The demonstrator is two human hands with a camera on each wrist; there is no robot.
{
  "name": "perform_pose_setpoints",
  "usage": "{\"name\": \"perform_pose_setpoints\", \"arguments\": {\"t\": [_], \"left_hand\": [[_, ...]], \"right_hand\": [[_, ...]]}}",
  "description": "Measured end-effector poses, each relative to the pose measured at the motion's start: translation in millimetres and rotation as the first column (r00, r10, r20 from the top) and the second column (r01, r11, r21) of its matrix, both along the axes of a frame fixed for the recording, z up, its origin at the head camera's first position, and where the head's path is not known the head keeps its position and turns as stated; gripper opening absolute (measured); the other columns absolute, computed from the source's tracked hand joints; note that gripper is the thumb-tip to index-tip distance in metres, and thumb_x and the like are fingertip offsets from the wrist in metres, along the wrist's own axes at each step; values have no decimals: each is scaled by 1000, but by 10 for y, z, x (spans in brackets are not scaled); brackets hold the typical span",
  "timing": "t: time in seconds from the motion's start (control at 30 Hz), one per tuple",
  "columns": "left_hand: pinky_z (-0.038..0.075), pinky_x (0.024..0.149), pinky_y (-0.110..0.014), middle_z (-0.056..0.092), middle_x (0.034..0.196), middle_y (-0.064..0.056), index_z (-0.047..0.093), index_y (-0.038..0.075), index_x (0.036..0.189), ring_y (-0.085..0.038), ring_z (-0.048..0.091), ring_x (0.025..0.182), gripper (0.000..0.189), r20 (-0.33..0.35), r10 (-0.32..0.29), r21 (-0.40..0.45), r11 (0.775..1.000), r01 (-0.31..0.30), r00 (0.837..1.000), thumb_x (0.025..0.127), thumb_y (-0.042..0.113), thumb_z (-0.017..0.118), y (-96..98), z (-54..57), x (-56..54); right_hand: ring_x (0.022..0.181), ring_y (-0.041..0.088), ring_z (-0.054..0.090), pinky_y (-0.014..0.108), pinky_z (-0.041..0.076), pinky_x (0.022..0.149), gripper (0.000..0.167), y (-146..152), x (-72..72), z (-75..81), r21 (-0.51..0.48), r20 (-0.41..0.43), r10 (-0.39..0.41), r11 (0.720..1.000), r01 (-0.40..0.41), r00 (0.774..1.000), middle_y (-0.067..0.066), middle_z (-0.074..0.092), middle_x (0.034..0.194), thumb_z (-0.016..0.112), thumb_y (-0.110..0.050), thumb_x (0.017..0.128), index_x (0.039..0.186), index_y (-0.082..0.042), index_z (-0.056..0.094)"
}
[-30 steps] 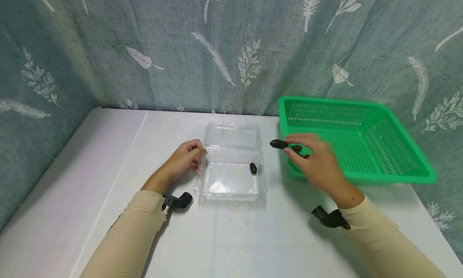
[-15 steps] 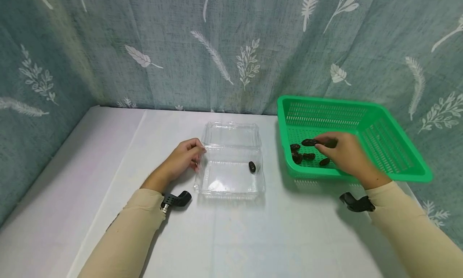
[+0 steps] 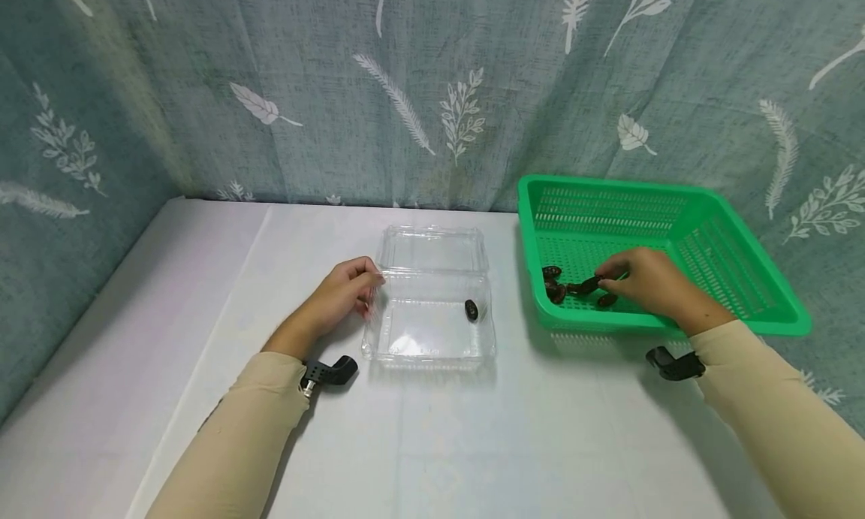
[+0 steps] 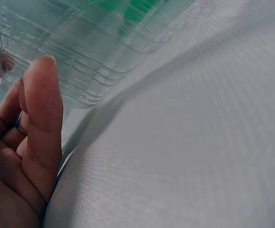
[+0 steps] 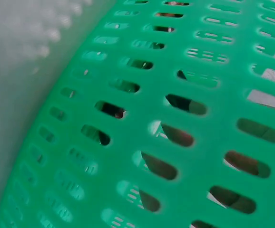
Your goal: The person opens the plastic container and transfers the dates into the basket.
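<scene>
A clear hinged plastic container (image 3: 422, 360) stands with its lid (image 3: 435, 250) folded back. My left hand (image 3: 341, 297) grips its left rim, the thumb (image 4: 43, 104) along the wall in the left wrist view. One dark, glossy date (image 3: 471, 310) lies inside on the right. At the right, my right hand (image 3: 649, 282) reaches into a green basket (image 3: 608, 321). Its thumb and index finger pinch a dark date (image 3: 590, 284) low over the basket floor. More dates (image 3: 554, 290) lie at the basket's left end. In the right wrist view, the slotted basket wall (image 5: 171, 114) mostly hides the hand.
A white cloth (image 3: 446, 444) covers the table. The patterned curtain (image 3: 324, 91) hangs along the back and left, close behind the lid and basket. Black wrist cameras (image 3: 331, 372) sit by both sleeves.
My right hand has moved right with a date, from beside the basket's left rim to inside it, then lowered it towards the other dates. The left hand stays at the container.
</scene>
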State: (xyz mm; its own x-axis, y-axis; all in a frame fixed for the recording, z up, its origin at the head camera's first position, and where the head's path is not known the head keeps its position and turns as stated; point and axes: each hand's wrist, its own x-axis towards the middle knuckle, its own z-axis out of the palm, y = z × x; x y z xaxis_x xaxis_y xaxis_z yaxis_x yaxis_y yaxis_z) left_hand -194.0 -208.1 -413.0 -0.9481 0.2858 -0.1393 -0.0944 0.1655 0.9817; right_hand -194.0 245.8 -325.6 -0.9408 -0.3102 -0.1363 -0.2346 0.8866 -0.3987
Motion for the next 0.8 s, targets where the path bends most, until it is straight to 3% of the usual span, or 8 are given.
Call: {"name": "perform_pose_setpoints", "arguments": {"t": [0.27,0.4,0.53,0.63,0.73,0.8], "left_hand": [[52,51,-25,48,79,-2,49,-1,93,-10,51,59,17,10,-8,1,1000,8,1000,98,15,50,-18,10,1],[52,51,-25,48,79,-1,50,-1,93,-9,51,60,16,-1,-5,7,1000,5,1000,98,14,50,-14,4,-6],[52,52,-25,48,78,-1,50,-1,94,-9,50,60,16,18,-18,4,1000,18,1000,98,14,49,-3,-1,18],[52,52,-25,47,76,-1,50,-1,94,-10,50,59,16,23,-21,2,1000,21,1000,98,14,49,-1,-1,25],[52,51,-25,47,76,-1,50,-1,93,-10,50,58,15,11,-8,8,1000,8,1000,97,14,49,-2,6,17],[52,51,-25,47,76,-1,50,0,93,-10,50,57,15,7,-1,12,1000,0,1000,97,14,50,-5,9,14]], "right_hand": [[97,44,66,51,57,74,30,-21,-19,11,35,39,0,999,-1,999,28,69,110,67,-9,93,119,5,68],[105,49,62,56,54,78,36,-21,5,21,24,-44,-35,999,36,998,33,61,126,63,-13,96,127,5,63],[83,40,61,47,49,67,33,-62,89,12,-13,-206,-55,998,54,977,31,59,130,63,-12,96,126,2,65],[79,31,59,38,44,63,27,-142,178,10,-77,-367,-62,996,36,928,25,66,121,65,-9,94,120,-1,69],[85,27,62,32,45,63,22,-299,253,33,-151,-543,-52,988,-36,838,18,72,107,68,-4,91,112,-4,74],[79,22,60,27,43,62,22,-440,312,54,-194,-634,-41,975,-108,773,14,73,100,70,0,87,108,-4,75]]}}
